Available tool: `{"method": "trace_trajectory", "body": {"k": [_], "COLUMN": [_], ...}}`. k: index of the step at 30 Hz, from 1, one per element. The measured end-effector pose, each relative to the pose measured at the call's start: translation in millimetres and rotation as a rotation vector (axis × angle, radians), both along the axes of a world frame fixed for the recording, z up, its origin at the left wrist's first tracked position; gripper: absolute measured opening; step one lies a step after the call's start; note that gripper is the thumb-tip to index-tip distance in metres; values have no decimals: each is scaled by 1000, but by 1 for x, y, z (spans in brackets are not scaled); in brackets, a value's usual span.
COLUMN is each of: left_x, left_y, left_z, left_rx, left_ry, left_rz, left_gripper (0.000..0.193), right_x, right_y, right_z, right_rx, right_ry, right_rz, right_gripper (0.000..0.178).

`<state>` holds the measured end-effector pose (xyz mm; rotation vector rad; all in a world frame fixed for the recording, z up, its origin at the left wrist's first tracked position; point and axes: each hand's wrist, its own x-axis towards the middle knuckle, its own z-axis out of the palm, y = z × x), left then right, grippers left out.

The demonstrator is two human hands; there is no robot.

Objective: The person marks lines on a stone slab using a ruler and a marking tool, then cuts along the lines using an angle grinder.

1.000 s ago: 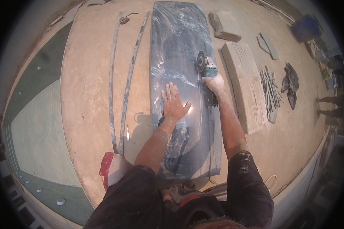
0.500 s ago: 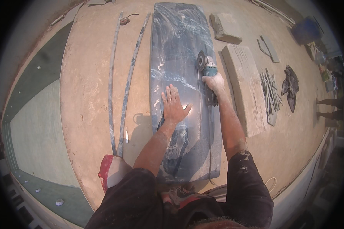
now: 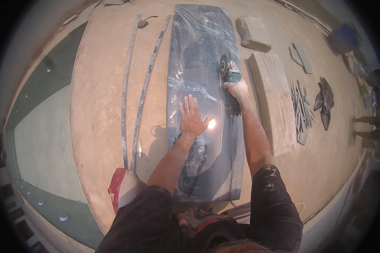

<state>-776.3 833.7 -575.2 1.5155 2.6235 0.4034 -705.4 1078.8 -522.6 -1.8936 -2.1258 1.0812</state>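
Note:
A long polished slab of dark blue-grey stone with white veins [image 3: 200,46] lies lengthwise in front of me. My left hand [image 3: 192,118] rests flat on its middle, fingers stretched out and holding nothing. Wrapped round the body of a teal angle grinder [image 3: 232,76], my right hand [image 3: 237,89] is at the slab's right side. The grinder's round disc [image 3: 224,65] points away from me, over the slab near its right edge. A thin pale line runs along the slab below the disc. Whether the disc touches the stone, I cannot tell.
Two narrow stone strips [image 3: 147,80] lie left of the slab, with a small reddish-brown object [image 3: 143,24] at their far end. To the right are a thick pale block [image 3: 271,101], a rough stone piece [image 3: 253,33], several thin offcuts [image 3: 300,107] and a crumpled dark bag [image 3: 324,101]. A drained greenish pool [image 3: 46,143] borders the far left.
The view has shifted slightly, so the surroundings sit a little differently in it. My left hand stays on the slab and my right hand keeps hold of the grinder, almost unmoved.

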Motion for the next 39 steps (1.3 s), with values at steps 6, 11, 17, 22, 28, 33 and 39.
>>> {"method": "trace_trajectory", "body": {"k": [6, 11, 17, 22, 28, 33, 39], "left_x": [-2, -4, -16, -51, -86, -116, -139], "left_y": [-1, 1, 19, 59, 102, 133, 164], "left_z": [4, 8, -1, -5, -7, -14, -18], "left_rx": [32, -13, 40, 7, 36, 179, 178], "left_ry": [7, -50, 8, 40, 94, 99, 89], "left_rz": [2, 14, -11, 16, 9, -8, -19], "left_gripper": [105, 104, 104, 103, 101, 97, 96], "right_x": [-4, -6, -10, -24, -33, -42, -41], "right_y": [14, 11, 21, 16, 31, 38, 43], "right_z": [-1, 1, 3, 21, 14, 13, 11], "right_rx": [-56, -27, -66, -45, -89, -102, -99], "right_ry": [-6, -1, 6, -29, -25, -36, -36], "right_rz": [25, 46, 22, 4, -46, -35, -27], "right_gripper": [63, 63, 68, 70, 74, 74, 75]}}
